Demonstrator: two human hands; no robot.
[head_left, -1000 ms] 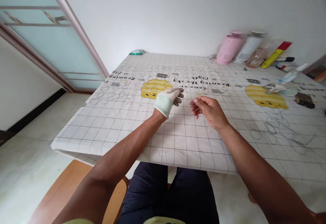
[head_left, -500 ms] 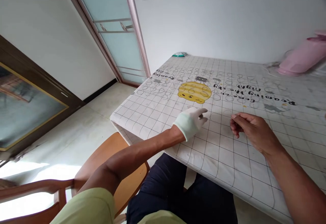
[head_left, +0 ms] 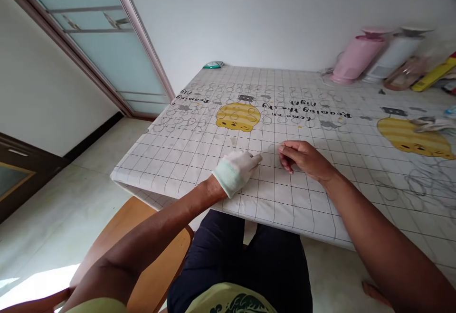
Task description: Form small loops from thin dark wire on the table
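My left hand [head_left: 238, 166] wears a white knitted glove with a pale green cuff. It rests on the checked tablecloth [head_left: 199, 161], fingers stretched toward the right, with nothing visible in them. Bare and closed, my right hand [head_left: 302, 158] is just to the right of it, thumb and forefinger pinched. A faint thin loop [head_left: 272, 148] shows at those fingertips; its material is unclear. Beyond the hands, many thin dark loops [head_left: 192, 116] lie in rows around a printed yellow bear balloon [head_left: 238, 116]. More loops form a loose tangle [head_left: 427, 184] at the right.
Pink [head_left: 358, 59] and white cylindrical appliances [head_left: 395, 56] stand against the wall at the back right, near a yellow box [head_left: 434, 73]. A small green-and-white packet [head_left: 213, 64] lies at the far left corner. A wooden chair [head_left: 160, 265] is beside my legs.
The view has turned right, bringing the tangle and a second printed bear balloon into sight. My left fingers have drawn closer together. The right hand stays pinched and is slightly nearer the left.
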